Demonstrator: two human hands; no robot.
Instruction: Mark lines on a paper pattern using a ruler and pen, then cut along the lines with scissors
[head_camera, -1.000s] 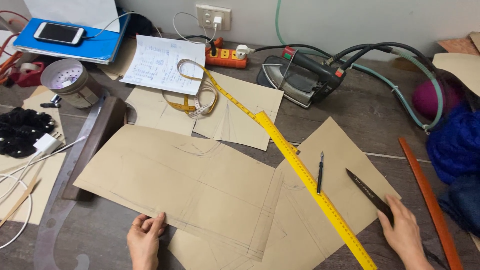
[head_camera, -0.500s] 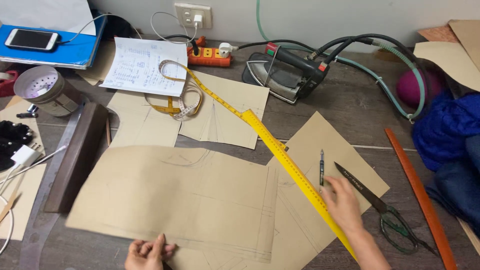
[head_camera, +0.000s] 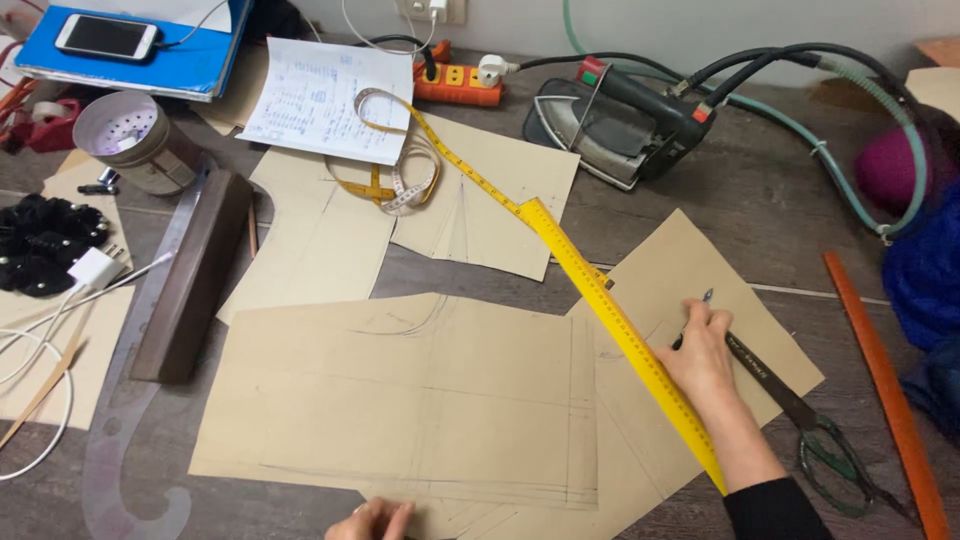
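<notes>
While both hands sit on the desk's near side:
Right hand (head_camera: 702, 358): fingers closed on pencil (head_camera: 692, 320), tip-up, on kraft pattern sheet (head_camera: 700, 262), touching yellow ruler (head_camera: 620, 335).
Left hand (head_camera: 372, 520): near edge, pressing large pattern piece (head_camera: 420, 385); grip mostly cut off, cannot tell.
Scissors (head_camera: 800, 420): just right of the wrist.
Iron (head_camera: 620, 120): far edge.

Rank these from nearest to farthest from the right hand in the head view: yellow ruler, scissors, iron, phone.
From the right hand:
1. Yellow ruler, against its left side.
2. Scissors, just right.
3. Iron, top centre.
4. Phone, far top-left.
</notes>
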